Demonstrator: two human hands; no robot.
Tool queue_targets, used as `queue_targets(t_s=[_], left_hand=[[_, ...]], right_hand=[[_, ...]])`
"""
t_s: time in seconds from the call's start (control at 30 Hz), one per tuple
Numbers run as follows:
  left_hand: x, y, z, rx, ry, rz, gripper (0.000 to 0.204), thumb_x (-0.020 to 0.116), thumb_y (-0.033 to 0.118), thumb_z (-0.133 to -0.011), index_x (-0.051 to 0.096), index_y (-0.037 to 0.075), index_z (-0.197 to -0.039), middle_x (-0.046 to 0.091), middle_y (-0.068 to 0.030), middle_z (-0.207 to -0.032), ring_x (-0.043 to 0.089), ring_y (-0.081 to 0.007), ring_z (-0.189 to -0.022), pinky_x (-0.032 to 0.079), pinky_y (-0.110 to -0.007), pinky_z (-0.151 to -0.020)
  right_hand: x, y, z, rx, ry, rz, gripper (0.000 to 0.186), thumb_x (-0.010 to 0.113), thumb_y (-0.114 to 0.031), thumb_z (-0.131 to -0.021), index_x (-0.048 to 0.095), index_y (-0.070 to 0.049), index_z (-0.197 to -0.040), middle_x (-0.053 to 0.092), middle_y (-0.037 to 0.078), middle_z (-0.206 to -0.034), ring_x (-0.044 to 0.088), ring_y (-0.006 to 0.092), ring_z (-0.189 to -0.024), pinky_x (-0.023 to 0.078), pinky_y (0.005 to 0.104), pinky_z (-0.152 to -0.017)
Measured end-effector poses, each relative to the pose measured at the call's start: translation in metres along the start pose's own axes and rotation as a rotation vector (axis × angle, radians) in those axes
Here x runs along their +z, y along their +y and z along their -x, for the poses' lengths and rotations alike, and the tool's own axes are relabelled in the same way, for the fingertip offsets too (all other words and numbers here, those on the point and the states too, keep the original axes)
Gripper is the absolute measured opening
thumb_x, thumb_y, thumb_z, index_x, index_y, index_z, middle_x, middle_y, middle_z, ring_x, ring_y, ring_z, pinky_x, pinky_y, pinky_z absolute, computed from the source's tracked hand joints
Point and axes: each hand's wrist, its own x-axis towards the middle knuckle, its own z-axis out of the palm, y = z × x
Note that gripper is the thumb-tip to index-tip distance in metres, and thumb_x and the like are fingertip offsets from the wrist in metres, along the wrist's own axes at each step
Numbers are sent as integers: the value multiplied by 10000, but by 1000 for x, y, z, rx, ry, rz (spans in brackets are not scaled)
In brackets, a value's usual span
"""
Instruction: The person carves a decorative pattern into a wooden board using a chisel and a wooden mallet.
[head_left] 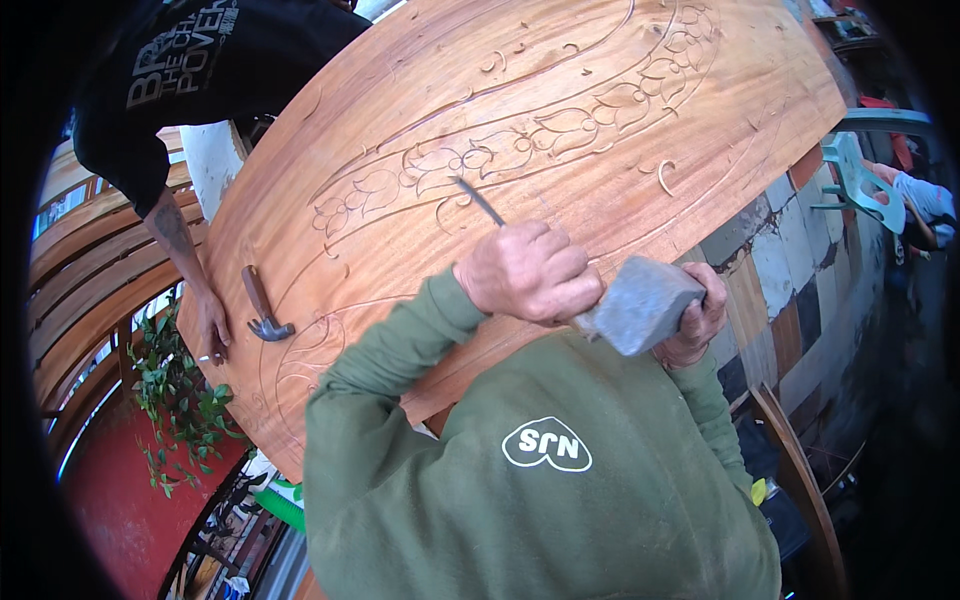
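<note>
My left hand (pixel 532 272) is closed round a chisel (pixel 480 201), its thin dark blade slanting up and left over a carved wooden panel (pixel 400 250). The handle is hidden inside my fist. In my right hand (pixel 697 318) is a grey block (pixel 645 302), gripped from its right side with the fingers partly behind it. The block is close against the lower right of my left fist; whether it touches the chisel's butt I cannot tell. Carved flowers and leaves (pixel 480 155) run in a curved band across the panel beyond the blade.
A claw hammer (pixel 262 305) lies on the panel's left side. Near it, another person's hand (pixel 213 325) hangs at the edge, holding a cigarette. Curled wood shavings (pixel 665 178) are scattered about. A light green plastic chair (pixel 865 185) stands at right, a leafy plant (pixel 175 400) at left.
</note>
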Motion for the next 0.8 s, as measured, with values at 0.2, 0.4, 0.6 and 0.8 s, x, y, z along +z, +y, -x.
queue_targets(t_s=[0.2, 0.4, 0.6, 0.8], left_hand=[[23, 67, -21, -579, -29, 155, 268, 799, 237, -771, 631, 101, -930, 535, -47, -709, 593, -236, -602, 455, -372, -535], [49, 62, -49, -887, 153, 309, 411, 822, 284, -843, 633, 103, -1159, 608, -83, -863, 636, -274, -737, 489, -396, -628], [68, 29, -81, -719, 164, 110, 455, 781, 427, -889, 677, 144, -1230, 606, -57, -852, 620, -239, -713, 478, -377, -595], [98, -25, -100, -578, 345, 0, 498, 744, 594, -876, 617, 112, -872, 513, -33, -663, 588, -221, -573, 455, -357, -520]], right_hand=[[15, 12, 9, 266, 47, -52, 956, 851, -170, -852, 296, -203, -1629, 593, 214, -1280, 675, 389, -1034, 568, 476, -850], [19, 25, -7, 776, -4, -438, 942, 829, 20, -840, 288, -41, -1608, 578, 132, -1386, 627, 200, -1159, 545, 352, -969], [16, 66, -18, 754, -40, -666, 879, 811, 19, -860, 316, -40, -1585, 597, 113, -1349, 621, 199, -1169, 533, 348, -983], [7, 92, -34, 817, -85, -667, 818, 817, -3, -870, 358, -25, -1547, 589, 102, -1348, 610, 189, -1182, 511, 342, -1011]])
